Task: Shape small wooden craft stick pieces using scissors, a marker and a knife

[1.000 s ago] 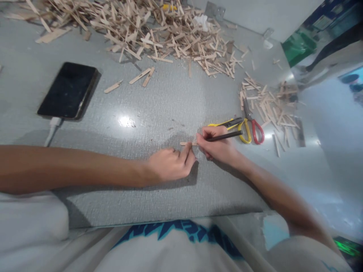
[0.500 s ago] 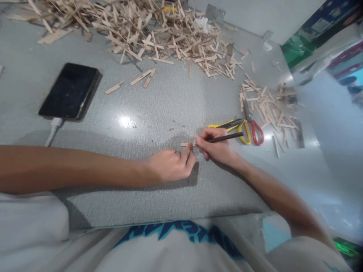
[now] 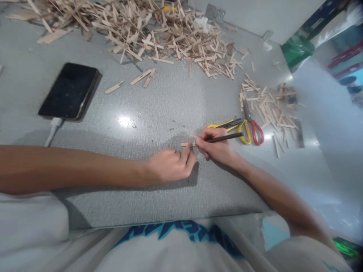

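A short flat wooden stick (image 3: 185, 144) lies on the grey table (image 3: 159, 206) in front of me. My left hand (image 3: 173, 163) presses it down with a fingertip, the other fingers curled under. In my right hand (image 3: 215, 145) is a dark pen-like tool (image 3: 227, 136), its rear end pointing right and its tip hidden by my fingers at the stick's right part. Just beyond that hand lie yellow-handled pliers or cutters (image 3: 227, 124) and scissors (image 3: 251, 126) with one yellow and one red loop.
A large heap of wooden sticks (image 3: 170, 34) spreads along the back, with a smaller pile (image 3: 269, 105) at the right. A black phone (image 3: 69, 90) with a white cable (image 3: 52, 132) lies at the left. Three loose pieces, one a stick (image 3: 114, 87), lie before the heap.
Both hands, the stick and the pen-like tool look almost unmoved. At the upper right, the pale blurred shape beyond the table has shifted.
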A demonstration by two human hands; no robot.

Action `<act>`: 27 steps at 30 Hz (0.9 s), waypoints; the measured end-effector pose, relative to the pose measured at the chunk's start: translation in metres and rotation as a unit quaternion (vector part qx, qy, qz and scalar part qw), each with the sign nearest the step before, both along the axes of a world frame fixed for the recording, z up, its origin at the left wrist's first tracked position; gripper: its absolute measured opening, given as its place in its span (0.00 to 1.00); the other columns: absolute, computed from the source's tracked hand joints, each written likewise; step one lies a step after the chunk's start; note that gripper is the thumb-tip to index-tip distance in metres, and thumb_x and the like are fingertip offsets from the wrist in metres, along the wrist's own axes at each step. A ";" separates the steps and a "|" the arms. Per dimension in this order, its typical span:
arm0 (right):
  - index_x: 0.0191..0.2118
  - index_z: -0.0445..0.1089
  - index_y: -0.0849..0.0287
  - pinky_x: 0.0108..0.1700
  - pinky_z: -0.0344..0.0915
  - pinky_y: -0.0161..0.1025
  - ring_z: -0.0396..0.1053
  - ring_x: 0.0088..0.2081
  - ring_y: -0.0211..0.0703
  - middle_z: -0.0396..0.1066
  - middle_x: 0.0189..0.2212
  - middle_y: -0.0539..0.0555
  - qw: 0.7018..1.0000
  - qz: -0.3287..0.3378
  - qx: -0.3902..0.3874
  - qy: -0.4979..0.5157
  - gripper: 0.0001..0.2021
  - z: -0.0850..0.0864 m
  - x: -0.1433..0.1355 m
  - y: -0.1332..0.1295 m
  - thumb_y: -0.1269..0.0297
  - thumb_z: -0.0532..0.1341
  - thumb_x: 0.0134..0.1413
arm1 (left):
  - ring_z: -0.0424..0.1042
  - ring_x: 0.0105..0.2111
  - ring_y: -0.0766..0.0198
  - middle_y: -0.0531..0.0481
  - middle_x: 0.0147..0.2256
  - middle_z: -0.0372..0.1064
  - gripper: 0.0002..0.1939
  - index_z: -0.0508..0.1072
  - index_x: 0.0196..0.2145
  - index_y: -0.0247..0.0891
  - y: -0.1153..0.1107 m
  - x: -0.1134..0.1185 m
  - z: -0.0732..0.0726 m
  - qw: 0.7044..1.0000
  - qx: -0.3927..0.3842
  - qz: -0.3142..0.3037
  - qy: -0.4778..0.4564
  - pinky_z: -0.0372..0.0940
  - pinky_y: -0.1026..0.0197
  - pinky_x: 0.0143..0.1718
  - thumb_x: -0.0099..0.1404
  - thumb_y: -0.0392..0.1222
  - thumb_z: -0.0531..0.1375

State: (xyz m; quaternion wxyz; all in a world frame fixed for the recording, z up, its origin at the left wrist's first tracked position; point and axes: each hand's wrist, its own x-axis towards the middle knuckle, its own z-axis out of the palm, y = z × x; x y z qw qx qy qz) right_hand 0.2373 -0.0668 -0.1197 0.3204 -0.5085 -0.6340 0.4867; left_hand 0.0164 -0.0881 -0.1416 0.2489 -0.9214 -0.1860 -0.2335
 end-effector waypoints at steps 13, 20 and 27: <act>0.22 0.60 0.54 0.16 0.53 0.32 0.59 0.14 0.32 0.64 0.13 0.44 1.000 0.020 0.013 -0.018 0.25 0.002 0.001 0.001 0.54 0.68 0.69 | 0.76 0.19 0.63 0.28 0.46 0.85 0.11 0.82 0.44 0.25 0.000 -0.001 0.002 1.000 -0.003 -0.002 -0.001 0.70 0.60 0.18 0.76 0.31 0.59; 0.23 0.61 0.54 0.15 0.55 0.32 0.59 0.14 0.32 0.65 0.14 0.43 0.999 0.035 -0.011 0.008 0.26 0.004 0.003 0.004 0.50 0.71 0.66 | 0.76 0.18 0.63 0.28 0.46 0.85 0.12 0.82 0.44 0.24 0.000 0.000 -0.001 1.000 -0.001 -0.005 -0.011 0.69 0.61 0.17 0.77 0.32 0.58; 0.24 0.65 0.55 0.14 0.56 0.30 0.58 0.12 0.30 0.67 0.14 0.44 0.998 -0.009 -0.033 0.062 0.26 0.009 0.003 0.004 0.46 0.74 0.62 | 0.77 0.20 0.63 0.30 0.45 0.85 0.12 0.82 0.44 0.24 0.001 0.000 0.000 1.000 -0.012 0.000 -0.014 0.69 0.60 0.19 0.77 0.31 0.58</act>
